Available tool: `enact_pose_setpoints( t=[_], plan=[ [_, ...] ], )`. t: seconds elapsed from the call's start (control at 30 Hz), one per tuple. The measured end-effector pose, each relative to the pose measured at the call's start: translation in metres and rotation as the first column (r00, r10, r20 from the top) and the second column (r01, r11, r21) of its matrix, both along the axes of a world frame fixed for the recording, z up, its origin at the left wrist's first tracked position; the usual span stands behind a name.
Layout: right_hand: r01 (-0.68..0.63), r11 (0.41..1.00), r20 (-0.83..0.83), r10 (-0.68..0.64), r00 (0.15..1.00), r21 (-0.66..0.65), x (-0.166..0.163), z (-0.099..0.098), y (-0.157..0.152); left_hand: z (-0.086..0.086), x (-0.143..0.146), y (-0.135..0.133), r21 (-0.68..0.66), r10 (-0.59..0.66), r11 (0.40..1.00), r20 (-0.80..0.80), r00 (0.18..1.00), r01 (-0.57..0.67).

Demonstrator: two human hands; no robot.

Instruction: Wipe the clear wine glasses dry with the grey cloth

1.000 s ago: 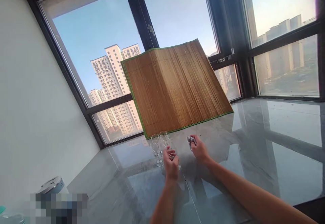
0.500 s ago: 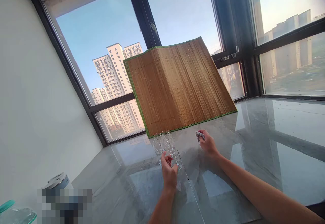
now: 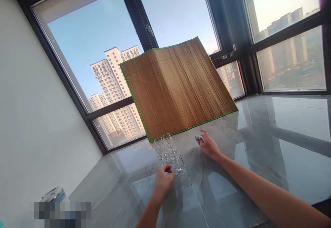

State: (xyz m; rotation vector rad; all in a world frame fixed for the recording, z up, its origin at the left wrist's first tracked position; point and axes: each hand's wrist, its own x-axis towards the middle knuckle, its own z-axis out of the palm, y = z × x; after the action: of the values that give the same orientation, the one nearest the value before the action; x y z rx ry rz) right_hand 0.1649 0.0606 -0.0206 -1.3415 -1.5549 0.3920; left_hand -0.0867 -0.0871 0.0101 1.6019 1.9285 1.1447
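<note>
Several clear stemmed glasses [image 3: 168, 147] stand close together on the glossy grey marbled surface [image 3: 116, 186], upright, their outlines overlapping. Just in front of them, at the near side by the glass feet, is my left hand [image 3: 164, 179]. Its thumb and curled index finger are apart, with nothing visible between them; the other fingers are partly hidden. To the right of the glasses, my right hand [image 3: 209, 146] grips a small crumpled whitish-grey cloth [image 3: 198, 139], one finger sticking out above it.
Behind the glasses, a brown bamboo mat [image 3: 181, 86] with green edging leans against the dark window frame [image 3: 137, 14]. A white wall [image 3: 46, 100] bounds the left. At the lower left stands a light container [image 3: 55, 194], partly pixelated.
My left hand has drawn back from the glasses, toward me and slightly left. My right hand still has the cloth, and one of its fingers has lifted. The view has shifted a little.
</note>
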Motion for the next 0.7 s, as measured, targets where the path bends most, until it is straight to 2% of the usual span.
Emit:
enact_pose_setpoints(
  t=[0.13, 0.23, 0.3, 0.4, 0.5, 0.57, 0.7],
  plan=[
    [0.017, 1.0, -0.027, -0.017, 0.999, 0.013, -0.001, 0.001, 0.0, -0.004, 0.021, 0.027, -0.083, -0.018, 0.996, 0.186, 0.982, 0.034],
    [-0.002, 0.999, -0.05, 0.003, 0.999, 0.032, -0.003, 0.001, 0.0, -0.008, 0.039, 0.04, -0.105, -0.053, 0.991, 0.223, 0.973, 0.078],
    [-0.014, 0.999, -0.059, 0.017, 0.998, 0.05, -0.004, 0.0, 0.001, -0.011, 0.053, 0.046, -0.046, -0.121, 0.99, 0.181, 0.976, 0.131],
    [-0.022, 0.997, -0.084, 0.028, 0.996, 0.079, -0.006, -0.001, 0.002, -0.016, 0.071, 0.048, 0.114, -0.203, 0.973, 0.014, 0.979, 0.2],
    [-0.073, 0.992, -0.125, 0.086, 0.988, 0.099, -0.016, 0.003, -0.005, -0.016, 0.081, 0.044, 0.256, -0.158, 0.949, -0.123, 0.98, 0.185],
    [-0.167, 0.981, -0.152, 0.181, 0.972, 0.102, -0.028, 0.008, -0.016, -0.014, 0.082, 0.041, 0.271, -0.143, 0.946, -0.144, 0.979, 0.178],
    [-0.342, 0.929, -0.224, 0.367, 0.903, 0.144, -0.053, 0.02, -0.048, -0.008, 0.078, 0.036, 0.181, -0.032, 0.981, -0.216, 0.976, 0.072]
  ],
)
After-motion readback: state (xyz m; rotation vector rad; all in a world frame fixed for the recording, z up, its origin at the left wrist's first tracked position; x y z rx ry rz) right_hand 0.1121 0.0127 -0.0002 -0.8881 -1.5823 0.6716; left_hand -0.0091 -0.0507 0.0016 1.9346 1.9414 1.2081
